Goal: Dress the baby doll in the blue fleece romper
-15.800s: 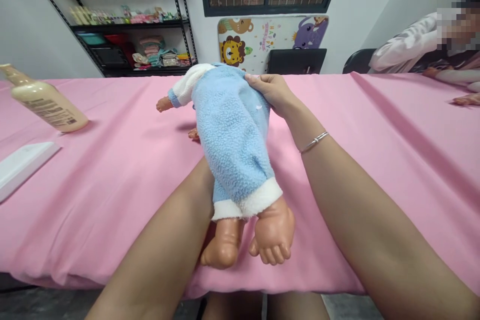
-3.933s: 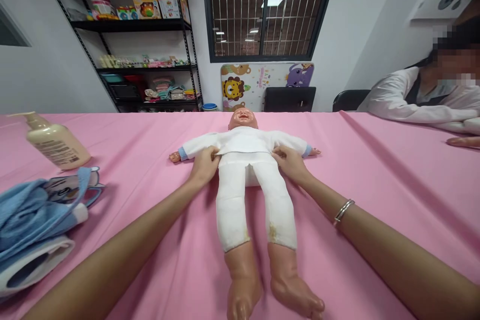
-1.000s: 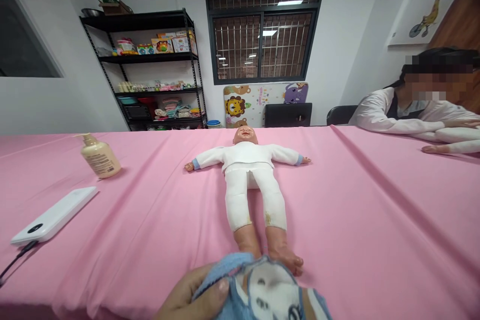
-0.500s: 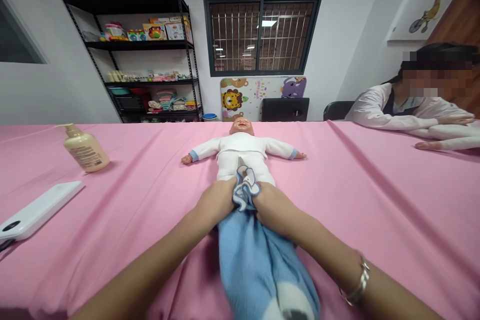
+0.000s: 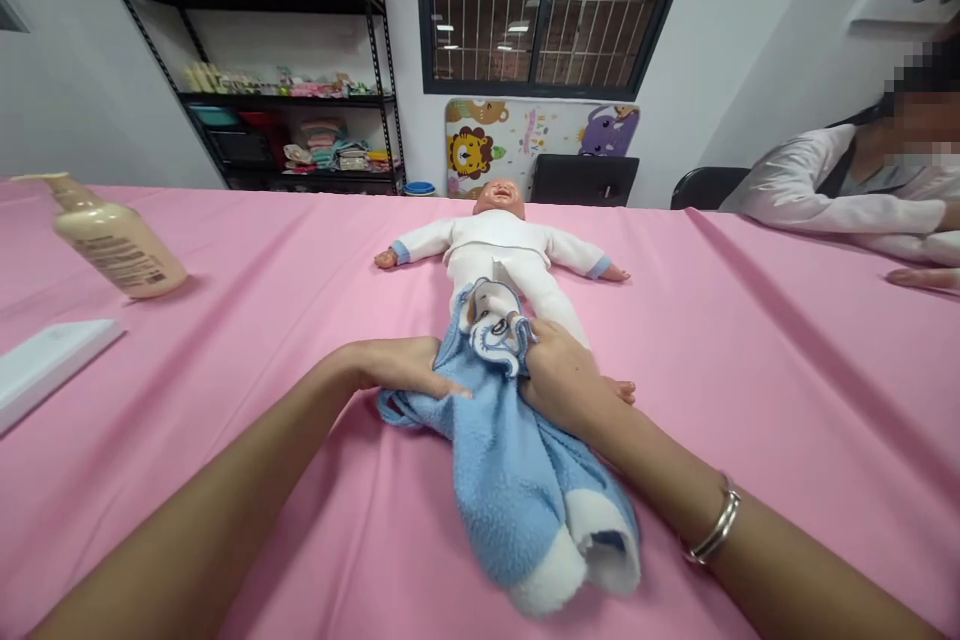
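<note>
Blue fleece romper: The blue fleece romper (image 5: 510, 460) lies in a loose heap with white cuffs and a printed animal patch at its neck edge. It looks light, limp and easily bunched, with no stiffness of its own. The neck edge and the thicker white cuffs seem the surest places to take hold.

Doll: The baby doll (image 5: 499, 250) lies face up in a white knit suit, head away from the person and arms spread. Its body looks soft and light, while its vinyl limbs seem firmer and perhaps a little slippery. The romper covers its legs, with the neck edge at the thighs and one foot (image 5: 621, 390) poking out beside the right hand.

Left hand: The left hand (image 5: 397, 365) lies flat and open on the fleece, fingers extended, pressing rather than gripping.

Right hand: The right hand (image 5: 562, 375) curls over the neck edge, apparently pinching the fleece beside the patch.

Desk: A pink cloth (image 5: 750, 400) covers the desk. A pump bottle of lotion (image 5: 112, 240) and a flat white slab (image 5: 45, 365) lie well to the left of the hands.

Nearby: A co-worker's hand (image 5: 922, 278) rests on the desk at the far right, well apart from the doll.
</note>
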Motion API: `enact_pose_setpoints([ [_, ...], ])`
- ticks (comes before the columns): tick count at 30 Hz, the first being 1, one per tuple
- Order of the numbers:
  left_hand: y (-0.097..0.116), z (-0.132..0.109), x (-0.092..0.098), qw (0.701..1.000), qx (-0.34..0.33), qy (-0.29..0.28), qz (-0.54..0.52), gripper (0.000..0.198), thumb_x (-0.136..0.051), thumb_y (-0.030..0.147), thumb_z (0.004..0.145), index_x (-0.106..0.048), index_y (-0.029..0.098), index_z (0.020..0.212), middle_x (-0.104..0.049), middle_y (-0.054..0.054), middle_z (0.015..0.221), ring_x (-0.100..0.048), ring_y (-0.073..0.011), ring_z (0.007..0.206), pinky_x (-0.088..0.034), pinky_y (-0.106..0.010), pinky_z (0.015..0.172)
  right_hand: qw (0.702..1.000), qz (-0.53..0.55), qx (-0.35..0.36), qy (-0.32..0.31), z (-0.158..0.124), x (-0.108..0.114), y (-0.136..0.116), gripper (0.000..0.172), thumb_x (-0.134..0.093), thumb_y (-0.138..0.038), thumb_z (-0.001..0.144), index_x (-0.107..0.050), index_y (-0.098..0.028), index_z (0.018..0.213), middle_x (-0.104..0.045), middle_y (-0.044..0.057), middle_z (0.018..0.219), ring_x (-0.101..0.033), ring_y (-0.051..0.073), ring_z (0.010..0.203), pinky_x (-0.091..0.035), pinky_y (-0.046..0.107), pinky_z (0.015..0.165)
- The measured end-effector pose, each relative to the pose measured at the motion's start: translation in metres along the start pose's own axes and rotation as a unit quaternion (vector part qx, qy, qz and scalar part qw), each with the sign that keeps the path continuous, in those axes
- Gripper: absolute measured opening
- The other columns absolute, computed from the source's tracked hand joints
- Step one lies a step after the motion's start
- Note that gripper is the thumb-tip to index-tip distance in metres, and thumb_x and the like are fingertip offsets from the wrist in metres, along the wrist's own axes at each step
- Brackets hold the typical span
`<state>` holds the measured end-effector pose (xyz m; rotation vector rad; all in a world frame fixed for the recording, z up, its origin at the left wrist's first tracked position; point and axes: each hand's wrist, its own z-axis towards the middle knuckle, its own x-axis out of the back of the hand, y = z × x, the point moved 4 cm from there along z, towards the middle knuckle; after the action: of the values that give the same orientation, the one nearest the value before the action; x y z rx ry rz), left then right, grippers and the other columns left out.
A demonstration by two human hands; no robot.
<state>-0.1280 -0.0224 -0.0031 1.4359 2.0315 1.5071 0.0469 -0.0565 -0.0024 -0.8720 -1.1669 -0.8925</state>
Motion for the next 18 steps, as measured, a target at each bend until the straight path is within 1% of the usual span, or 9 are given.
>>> enact_pose_setpoints([
  [2,-0.001,-0.002,-0.001,1.000,-0.004,-0.007,-0.004,0.045,-0.083,0.042,0.058,-0.066,0.014,0.089,-0.071,-0.006,0.090,-0.066,-0.0239,0.085,-0.053,-0.030,0.073,1.000,0.005,-0.006,-0.010,-0.002,0.000,-0.001,0.020,-0.046,-0.005,0.077,-0.064,-0.009,0.087,-0.063,0.017,0.103,-0.058,0.028,0.097,-0.042,0.034,0.078],
  [6,-0.002,0.000,-0.005,0.999,-0.022,-0.007,-0.049,0.040,-0.084,0.035,0.058,-0.066,0.016,0.088,-0.071,-0.004,0.088,-0.065,-0.0212,0.083,-0.053,-0.031,0.075,0.990,0.074,-0.102,-0.062,-0.005,-0.002,0.007,0.012,-0.047,-0.011,0.079,-0.059,-0.013,0.077,-0.065,0.014,0.087,-0.060,0.027,0.076,-0.039,0.034,0.063],
  [8,0.000,0.001,-0.007,0.995,-0.039,0.009,-0.091,0.039,-0.083,0.035,0.058,-0.066,0.016,0.088,-0.070,-0.004,0.087,-0.065,-0.0193,0.082,-0.053,-0.029,0.075,0.978,0.172,-0.114,-0.041,-0.005,0.001,0.012,0.011,-0.047,-0.012,0.079,-0.058,-0.014,0.076,-0.065,0.012,0.083,-0.060,0.026,0.076,-0.041,0.035,0.066],
  [10,0.005,0.001,-0.006,0.986,-0.062,0.052,-0.146,0.036,-0.082,0.035,0.060,-0.065,0.015,0.085,-0.068,-0.003,0.081,-0.063,-0.0161,0.075,-0.052,-0.026,0.069,0.946,0.315,-0.081,0.023,-0.005,0.007,0.014,0.013,-0.049,-0.012,0.076,-0.060,-0.015,0.082,-0.067,0.010,0.091,-0.061,0.026,0.088,-0.045,0.036,0.077],
  [12,0.011,-0.001,-0.006,0.970,-0.086,0.107,-0.202,0.036,-0.081,0.036,0.060,-0.064,0.015,0.082,-0.065,-0.002,0.073,-0.060,-0.0135,0.067,-0.049,-0.023,0.060,0.879,0.466,-0.070,0.070,-0.005,0.011,0.017,0.020,-0.053,-0.011,0.072,-0.062,-0.016,0.089,-0.067,0.007,0.100,-0.060,0.025,0.098,-0.047,0.036,0.086],
  [13,0.014,-0.003,-0.006,0.960,-0.097,0.129,-0.227,0.037,-0.081,0.037,0.059,-0.064,0.015,0.084,-0.065,-0.002,0.073,-0.059,-0.0132,0.065,-0.049,-0.022,0.059,0.831,0.545,-0.088,0.067,-0.005,0.010,0.017,0.024,-0.055,-0.012,0.069,-0.062,-0.015,0.091,-0.067,0.007,0.101,-0.061,0.025,0.099,-0.048,0.035,0.088],
  [16,0.025,-0.010,-0.011,0.935,-0.142,0.149,-0.290,0.043,-0.079,0.037,0.058,-0.064,0.015,0.093,-0.067,-0.003,0.079,-0.061,-0.0149,0.070,-0.052,-0.023,0.062,0.641,0.746,-0.179,-0.005,-0.007,0.002,0.011,0.035,-0.060,-0.009,0.060,-0.061,-0.015,0.095,-0.069,0.005,0.091,-0.064,0.021,0.085,-0.053,0.032,0.079],
  [17,0.027,-0.013,-0.013,0.929,-0.155,0.145,-0.303,0.044,-0.078,0.037,0.058,-0.065,0.016,0.094,-0.068,-0.003,0.080,-0.062,-0.0153,0.070,-0.053,-0.024,0.063,0.587,0.785,-0.195,-0.030,-0.008,0.000,0.007,0.039,-0.061,-0.007,0.057,-0.060,-0.014,0.095,-0.069,0.005,0.087,-0.065,0.020,0.079,-0.055,0.030,0.074],
  [18,0.029,-0.015,-0.015,0.925,-0.167,0.137,-0.313,0.043,-0.077,0.038,0.058,-0.065,0.016,0.093,-0.068,-0.003,0.079,-0.062,-0.0154,0.068,-0.053,-0.024,0.062,0.548,0.809,-0.205,-0.050,-0.009,0.000,0.004,0.042,-0.060,-0.005,0.055,-0.060,-0.014,0.096,-0.068,0.005,0.084,-0.065,0.018,0.075,-0.055,0.028,0.071],
])
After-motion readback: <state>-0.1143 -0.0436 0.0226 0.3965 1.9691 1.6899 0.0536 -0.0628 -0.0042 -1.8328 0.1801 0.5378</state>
